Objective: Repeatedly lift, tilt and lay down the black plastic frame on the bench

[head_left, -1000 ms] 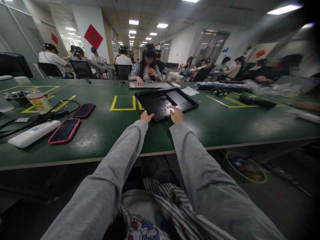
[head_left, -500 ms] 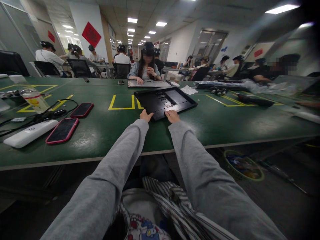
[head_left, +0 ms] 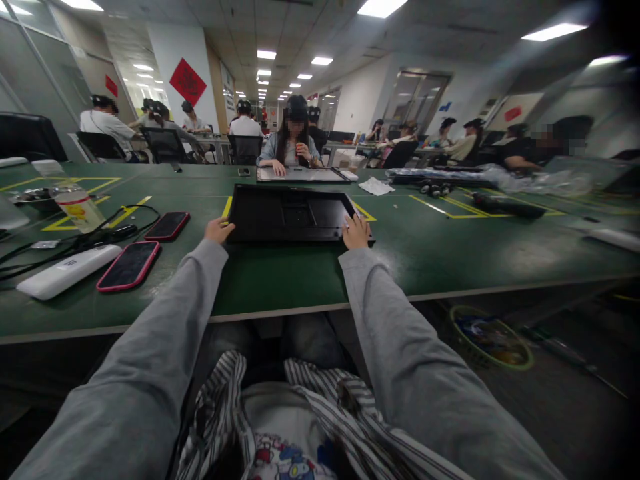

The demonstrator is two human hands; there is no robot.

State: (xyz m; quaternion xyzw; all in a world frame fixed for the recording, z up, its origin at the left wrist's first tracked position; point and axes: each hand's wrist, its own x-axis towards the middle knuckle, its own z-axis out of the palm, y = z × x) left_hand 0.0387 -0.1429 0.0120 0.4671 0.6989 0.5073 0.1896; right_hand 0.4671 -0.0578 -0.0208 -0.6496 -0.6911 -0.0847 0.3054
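Observation:
A black rectangular panel (head_left: 260,223) with a raised rim and a recess in its middle lies on the green table, its long side towards me. It looks like a monitor's back cover. At its near left corner, my left hand (head_left: 219,231) is closed on the edge, thumb on the rim and the other fingers partly hidden. My right hand (head_left: 356,232) grips the right end, its fingers bent over the rim near the front corner. The panel's underside is out of sight.
Two red-cased phones (head_left: 129,267), a white oblong device (head_left: 70,272), cables and a bottle (head_left: 77,208) stand to the left. Across the table a person (head_left: 295,143) has a hand on another flat panel (head_left: 305,175). A crumpled tissue (head_left: 376,187) and plastic wrap (head_left: 540,179) lie farther right.
The black panel has turned from slanted to nearly square with me and shifted left. My hands have moved apart, from its near corner to its two ends.

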